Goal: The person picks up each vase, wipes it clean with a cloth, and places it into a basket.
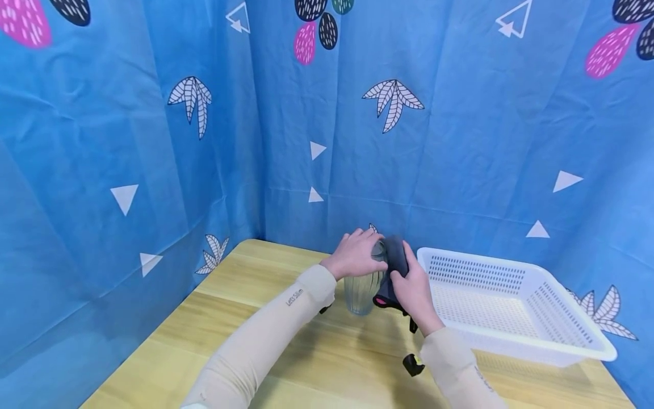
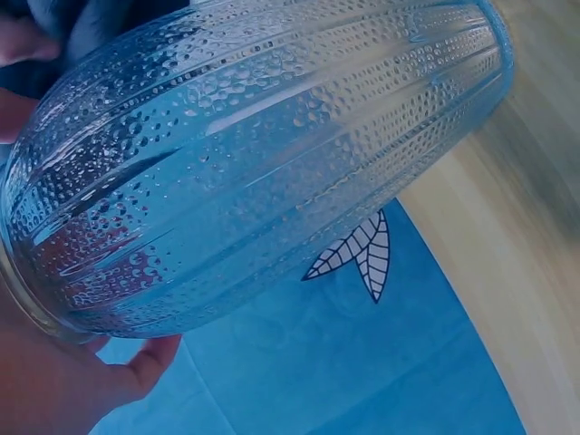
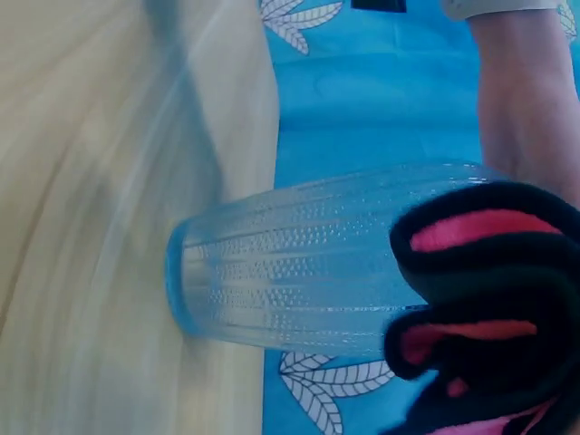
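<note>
A clear ribbed glass vase (image 1: 360,295) with a dotted texture is upright over the wooden table (image 1: 230,318); I cannot tell whether its base touches the wood. My left hand (image 1: 357,255) grips it around the top, thumb and fingers on opposite sides of the rim in the left wrist view. A dark folded cloth (image 1: 395,258) with a pink inner side is in my right hand (image 1: 415,289), held against or right beside the vase's upper right side. The right wrist view shows the cloth's layered folds (image 3: 480,245) covering part of the vase (image 3: 290,263).
To the right of my right hand stands a white perforated plastic basket (image 1: 531,349). A small black object (image 1: 413,364) with a yellow mark shows by the right wrist. Blue patterned curtain (image 1: 286,142) hangs behind and left of the table.
</note>
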Motion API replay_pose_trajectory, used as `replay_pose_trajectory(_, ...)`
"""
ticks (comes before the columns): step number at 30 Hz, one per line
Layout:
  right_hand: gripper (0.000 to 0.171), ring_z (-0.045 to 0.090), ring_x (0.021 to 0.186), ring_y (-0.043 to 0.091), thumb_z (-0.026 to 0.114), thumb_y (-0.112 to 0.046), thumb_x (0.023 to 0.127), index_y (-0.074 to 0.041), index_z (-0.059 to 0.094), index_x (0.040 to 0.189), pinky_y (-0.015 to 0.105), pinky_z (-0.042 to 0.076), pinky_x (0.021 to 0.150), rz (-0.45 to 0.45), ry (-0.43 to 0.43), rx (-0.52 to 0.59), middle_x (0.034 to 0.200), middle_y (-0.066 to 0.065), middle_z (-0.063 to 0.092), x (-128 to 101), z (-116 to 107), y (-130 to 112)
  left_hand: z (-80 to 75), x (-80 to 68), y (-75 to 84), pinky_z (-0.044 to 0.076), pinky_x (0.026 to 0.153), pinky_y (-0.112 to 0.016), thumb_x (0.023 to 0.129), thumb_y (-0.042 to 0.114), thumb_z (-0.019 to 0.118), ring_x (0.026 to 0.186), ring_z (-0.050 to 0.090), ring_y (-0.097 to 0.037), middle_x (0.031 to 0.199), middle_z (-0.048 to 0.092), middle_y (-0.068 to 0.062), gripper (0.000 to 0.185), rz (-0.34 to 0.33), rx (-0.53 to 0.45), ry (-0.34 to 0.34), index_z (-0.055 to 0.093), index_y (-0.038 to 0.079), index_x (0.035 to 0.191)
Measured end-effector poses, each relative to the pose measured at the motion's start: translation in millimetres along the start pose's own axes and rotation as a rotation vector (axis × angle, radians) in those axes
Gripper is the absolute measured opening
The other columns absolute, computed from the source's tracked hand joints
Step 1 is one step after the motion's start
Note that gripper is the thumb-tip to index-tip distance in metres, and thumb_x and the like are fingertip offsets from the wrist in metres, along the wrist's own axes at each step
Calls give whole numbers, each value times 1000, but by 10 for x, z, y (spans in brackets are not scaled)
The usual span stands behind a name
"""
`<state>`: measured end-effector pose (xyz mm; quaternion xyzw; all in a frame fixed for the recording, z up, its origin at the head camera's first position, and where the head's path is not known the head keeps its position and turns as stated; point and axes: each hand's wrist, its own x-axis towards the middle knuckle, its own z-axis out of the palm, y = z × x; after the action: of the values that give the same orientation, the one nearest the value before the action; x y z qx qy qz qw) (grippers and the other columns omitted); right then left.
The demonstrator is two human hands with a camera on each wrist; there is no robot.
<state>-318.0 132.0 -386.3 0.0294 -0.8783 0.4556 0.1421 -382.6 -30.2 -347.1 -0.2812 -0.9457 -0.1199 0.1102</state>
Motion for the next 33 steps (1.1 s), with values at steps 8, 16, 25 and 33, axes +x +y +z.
replay_pose_trajectory(8,75,56,123,49,53,-8,95,-8,19,161,59,48,95,-33,-72,-195,140,34,52,100,207,251,15,3,-28,37,111,-52,88,54,62,137,44,-24,153,48,0,71,21,-41,1,47,22,149)
replay_pose_trajectory(16,69,59,120,46,56,-1,87,5,36,151,57,47,99,-32,-259,-255,135,33,58,44,415,509,28,-21,-38,38,113,-48,94,58,55,138,42,-25,153,44,-3,68,29,-112,1,47,19,149)
replay_pose_trajectory(25,68,52,131,44,55,-3,90,2,34,155,56,43,105,51,-220,-83,145,31,50,0,272,456,28,-39,-4,44,102,-41,93,60,56,120,46,-20,139,47,-6,71,-28,-65,29,49,14,146)
replay_pose_trajectory(33,77,55,125,42,53,-7,92,-12,20,162,51,47,92,-36,-49,-111,153,30,41,11,-34,62,-45,-47,61,38,108,-51,93,62,59,135,48,-26,149,50,-8,73,-70,16,21,50,15,148)
